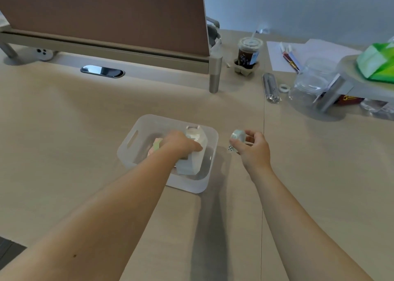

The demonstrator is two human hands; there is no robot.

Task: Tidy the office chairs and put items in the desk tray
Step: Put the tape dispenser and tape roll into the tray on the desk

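So the left hand [181, 145] is reaching down inside the tray [210, 184], fingers curled over the top of a white tape dispenser [197, 150] that's sitting in there. Looks like it's gripping or just setting it down, and I honestly can't tell how firm the hold is. The right hand [252, 147] is hovering just off the tray's right side, pinching a small roll of tape [238, 136] between thumb and fingertips, with the roll tipped up on edge so its hole faces sort of sideways toward the tray.

That's the bit the next move hangs on, I reckon: the tray is lying directly to the left of the roll, really close, and the right hand is the one already carrying it, so it's a short sideways hop over the right wall. The open spot seems to be the near-right corner, beside the dispenser.

The tray is frosted, see-through plastic, rounded corners, a slot handle cut in its left wall. There's something pastel, pink and green, tucked against the dispenser on its left, maybe sticky notes. A tiny white thing with black dots [230, 148] is sitting on the pale wood-grain desk [64, 131] between the tray and the right hand; too small to identify.
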